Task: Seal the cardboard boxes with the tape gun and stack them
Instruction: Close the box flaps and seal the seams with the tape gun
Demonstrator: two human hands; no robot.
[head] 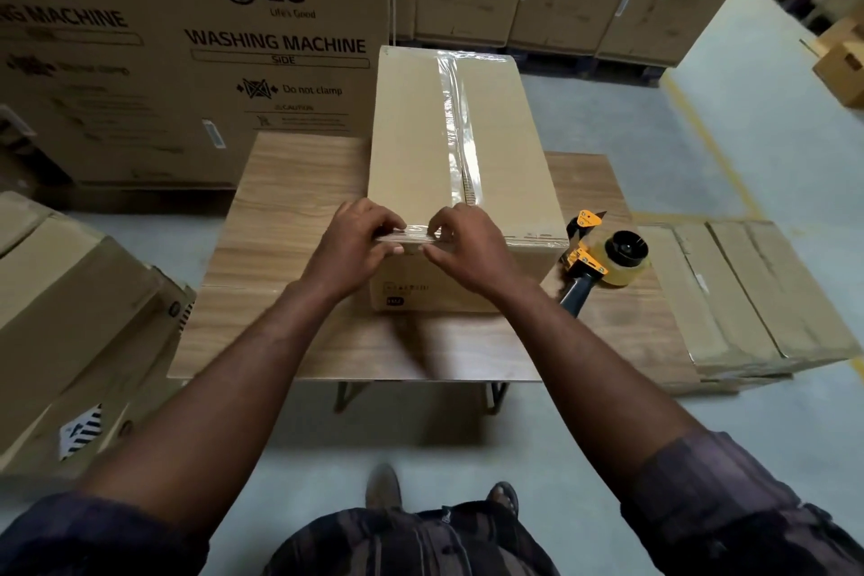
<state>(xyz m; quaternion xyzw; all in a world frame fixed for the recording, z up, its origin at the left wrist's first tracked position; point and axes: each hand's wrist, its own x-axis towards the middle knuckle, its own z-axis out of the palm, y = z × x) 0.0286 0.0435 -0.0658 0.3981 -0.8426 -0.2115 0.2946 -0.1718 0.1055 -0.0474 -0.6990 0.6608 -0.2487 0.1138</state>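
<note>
A long cardboard box (pixel 416 131) lies on the wooden table (pixel 290 196), with clear tape (pixel 456 126) running down its top seam. At the box's near top edge, my left hand (pixel 360 234) and my right hand (pixel 467 243) pinch a strip of clear tape (pixel 414 233) stretched between their fingertips along that edge. The orange and black tape gun (pixel 603 262) lies on the table to the right of the box, its roll facing up, with neither hand on it.
Large washing machine cartons (pixel 187 37) stand behind the table. More cardboard boxes (pixel 70 318) sit to my left, and flat boxes (pixel 757 295) lie low on the right. A yellow line (pixel 710 140) marks the grey floor. My feet show below the table's front edge.
</note>
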